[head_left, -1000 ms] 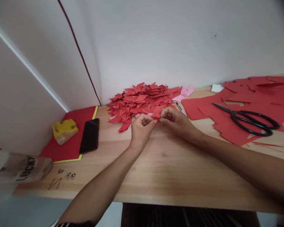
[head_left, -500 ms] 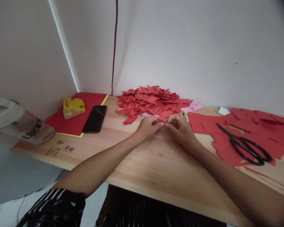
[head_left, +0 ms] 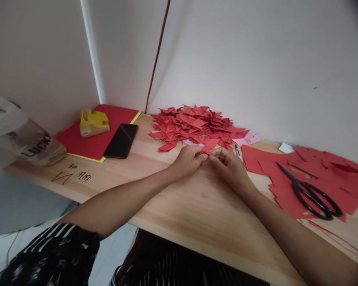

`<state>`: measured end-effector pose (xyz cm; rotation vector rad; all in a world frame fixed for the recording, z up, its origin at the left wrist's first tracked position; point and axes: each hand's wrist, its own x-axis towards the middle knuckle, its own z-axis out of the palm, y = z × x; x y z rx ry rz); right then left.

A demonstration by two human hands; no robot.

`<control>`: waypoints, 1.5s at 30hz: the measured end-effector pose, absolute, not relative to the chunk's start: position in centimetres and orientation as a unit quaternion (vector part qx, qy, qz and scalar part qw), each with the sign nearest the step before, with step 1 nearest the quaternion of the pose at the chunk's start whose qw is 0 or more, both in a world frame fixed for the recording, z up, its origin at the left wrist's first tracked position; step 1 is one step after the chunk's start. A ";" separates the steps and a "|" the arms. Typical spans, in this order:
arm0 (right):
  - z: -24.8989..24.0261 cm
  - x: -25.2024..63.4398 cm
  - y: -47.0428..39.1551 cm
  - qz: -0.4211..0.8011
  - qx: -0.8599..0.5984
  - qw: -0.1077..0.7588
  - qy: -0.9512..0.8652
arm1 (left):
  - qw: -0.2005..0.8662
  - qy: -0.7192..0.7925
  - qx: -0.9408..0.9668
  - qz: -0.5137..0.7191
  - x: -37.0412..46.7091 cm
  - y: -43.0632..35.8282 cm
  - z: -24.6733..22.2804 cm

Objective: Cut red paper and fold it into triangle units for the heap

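Between my two hands is a folded piece of red paper (head_left: 210, 146), its upper part sticking up past the fingertips. My left hand (head_left: 188, 159) pinches its left lower side with thumb and fingers. My right hand (head_left: 226, 162) is closed on the right lower side, with the fingertips of both hands almost touching. Just behind them rises a heap of folded red paper pieces (head_left: 193, 123), with some pink paper (head_left: 246, 139) showing at its right. The lower end of the held piece is hidden by my fingers.
Black-handled scissors (head_left: 314, 196) lie on red paper sheets (head_left: 322, 167) to the right, near a pen (head_left: 237, 151). At left are a phone (head_left: 121, 141), a yellow packet (head_left: 94, 122) on red sheets (head_left: 74, 139), and a plastic jar (head_left: 37, 147). A wall stands behind the wooden table (head_left: 179, 206).
The whole view has tilted and shifted slightly. Both hands stay close together on the red paper, which now shows more upright above the fingers.
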<state>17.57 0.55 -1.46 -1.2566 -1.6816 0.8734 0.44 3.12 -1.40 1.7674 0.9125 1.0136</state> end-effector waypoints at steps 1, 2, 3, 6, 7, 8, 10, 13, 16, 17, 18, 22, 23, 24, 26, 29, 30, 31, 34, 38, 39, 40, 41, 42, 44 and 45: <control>-1.4 17.6 0.5 0.330 -0.506 0.409 -0.683 | 0.441 0.360 0.713 0.409 0.4 3.1 -1.4; -1.4 17.6 0.5 0.315 -0.510 0.400 -0.693 | 0.442 0.353 0.716 0.409 0.4 3.1 -1.3; -1.3 17.7 0.4 0.304 -0.512 0.392 -0.701 | 0.443 0.346 0.720 0.407 0.4 3.1 -1.2; -1.5 18.0 0.5 0.293 -0.510 0.377 -0.716 | 0.438 0.336 0.732 0.400 0.4 3.0 -0.9; -1.6 18.1 0.6 0.297 -0.508 0.375 -0.717 | 0.431 0.339 0.733 0.403 0.3 3.0 -0.9; -1.7 18.2 0.7 0.303 -0.506 0.375 -0.716 | 0.423 0.344 0.731 0.410 0.3 3.0 -0.8; -1.8 18.3 0.7 0.311 -0.507 0.374 -0.712 | 0.413 0.349 0.727 0.423 0.3 2.9 -0.7; -1.6 18.1 0.5 0.302 -0.512 0.370 -0.714 | 0.423 0.347 0.723 0.422 0.3 2.9 -0.5; -1.1 17.8 0.3 0.277 -0.509 0.365 -0.729 | 0.430 0.345 0.723 0.416 0.3 2.9 -0.5; -0.9 17.7 0.2 0.269 -0.508 0.360 -0.735 | 0.425 0.344 0.725 0.418 0.3 2.9 -0.6; -0.8 17.7 0.1 0.263 -0.507 0.354 -0.740 | 0.417 0.345 0.730 0.418 0.2 2.9 -0.6; -0.9 17.8 0.1 0.260 -0.506 0.349 -0.745 | 0.384 0.362 0.754 0.392 0.2 2.9 -0.6; -1.0 17.9 0.1 0.262 -0.504 0.352 -0.744 | 0.385 0.364 0.756 0.384 0.1 2.9 -0.6; -1.1 17.9 0.1 0.266 -0.499 0.357 -0.743 | 0.393 0.364 0.755 0.377 0.1 3.0 -0.6; -1.3 18.0 0.2 0.283 -0.486 0.372 -0.739 | 0.429 0.362 0.745 0.359 0.1 3.2 -0.6; -1.6 18.0 0.2 0.315 -0.482 0.396 -0.715 | 0.514 0.370 0.704 0.321 0.0 3.7 -0.5; -1.6 18.0 0.2 0.328 -0.480 0.408 -0.704 | 0.542 0.379 0.682 0.313 0.1 3.8 -0.4; -1.7 18.0 0.2 0.342 -0.474 0.423 -0.692 | 0.568 0.389 0.656 0.309 0.1 3.9 -0.3; -1.9 17.9 0.0 0.370 -0.429 0.478 -0.671 | 0.629 0.411 0.583 0.310 0.1 4.0 0.1; -2.1 18.0 -0.1 0.321 -0.412 0.468 -0.713 | 0.691 0.395 0.526 0.301 0.0 3.8 0.4; -2.1 18.1 -0.1 0.306 -0.414 0.462 -0.722 | 0.704 0.388 0.517 0.296 0.0 3.7 0.4; -2.0 18.1 -0.1 0.293 -0.415 0.460 -0.728 | 0.715 0.381 0.509 0.292 0.0 3.7 0.5; -2.0 18.2 -0.2 0.284 -0.416 0.462 -0.730 | 0.724 0.374 0.501 0.290 0.0 3.6 0.5; -2.0 18.2 -0.2 0.279 -0.416 0.465 -0.730 | 0.733 0.369 0.494 0.289 0.0 3.5 0.5; -1.9 18.2 -0.3 0.272 -0.421 0.470 -0.727 | 0.745 0.363 0.480 0.288 0.1 3.4 0.5; -1.8 18.2 -0.3 0.271 -0.425 0.471 -0.724 | 0.749 0.360 0.476 0.289 0.1 3.4 0.5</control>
